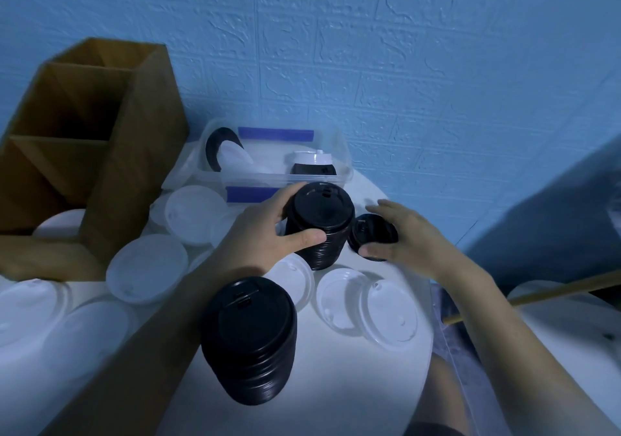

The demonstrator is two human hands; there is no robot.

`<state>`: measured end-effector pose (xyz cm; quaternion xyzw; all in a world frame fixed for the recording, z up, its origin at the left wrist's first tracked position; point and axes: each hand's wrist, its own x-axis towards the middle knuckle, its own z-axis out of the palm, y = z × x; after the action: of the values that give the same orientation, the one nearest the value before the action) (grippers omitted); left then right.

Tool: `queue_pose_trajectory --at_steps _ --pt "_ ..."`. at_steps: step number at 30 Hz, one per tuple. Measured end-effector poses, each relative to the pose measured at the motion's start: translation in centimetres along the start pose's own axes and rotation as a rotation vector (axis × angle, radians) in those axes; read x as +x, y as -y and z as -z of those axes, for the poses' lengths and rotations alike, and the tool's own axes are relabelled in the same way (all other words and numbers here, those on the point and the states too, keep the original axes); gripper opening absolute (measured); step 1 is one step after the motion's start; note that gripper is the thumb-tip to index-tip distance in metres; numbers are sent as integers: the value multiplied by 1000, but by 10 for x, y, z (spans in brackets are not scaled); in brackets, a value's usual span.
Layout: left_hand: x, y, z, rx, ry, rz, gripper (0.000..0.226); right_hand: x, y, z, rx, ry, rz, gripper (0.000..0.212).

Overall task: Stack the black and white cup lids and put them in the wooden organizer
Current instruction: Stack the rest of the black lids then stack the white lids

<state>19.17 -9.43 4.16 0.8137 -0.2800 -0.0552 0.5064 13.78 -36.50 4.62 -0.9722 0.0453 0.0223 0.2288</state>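
The left hand (265,234) grips the black lid stack (321,214), seemingly steadying it. The right hand (406,234) holds a single black lid (368,230) just beside it, likely to add on top.

The white round bench (336,368) carries a wooden organizer (134,153) at its far left, and a clear plastic box (275,180) with blue clips just right of it, against the wall. A tall black lid stack (250,341) stands near the front edge. Farther back is a second black stack (319,227), its base hidden where it meets a white lid (295,277). A single black lid (371,234) lies just to its right. Loose white lids (148,267) lie scattered across the left half, and two more overlap at near right (339,298).
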Motion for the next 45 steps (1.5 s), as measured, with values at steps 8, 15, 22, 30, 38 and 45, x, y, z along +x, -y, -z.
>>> queue_pose_trajectory --at_steps 8,15,22,30,38,45 --pt "1 -1 -1 12 -2 6 72 -8 -2 29 391 -225 -40 43" --pt "3 1 0 -5 -5 3 69 -3 77 41 380 32 225 74" --pt "3 3 2 46 -27 28 74 8 88 38 259 169 274 56" --pt "8 9 2 97 -23 71 87 4 89 38 190 178 316 63" --pt "7 10 0 58 -17 133 99 7 91 42 164 213 324 67" --pt "2 6 1 112 -15 104 109 2 92 29 53 50 301 70"
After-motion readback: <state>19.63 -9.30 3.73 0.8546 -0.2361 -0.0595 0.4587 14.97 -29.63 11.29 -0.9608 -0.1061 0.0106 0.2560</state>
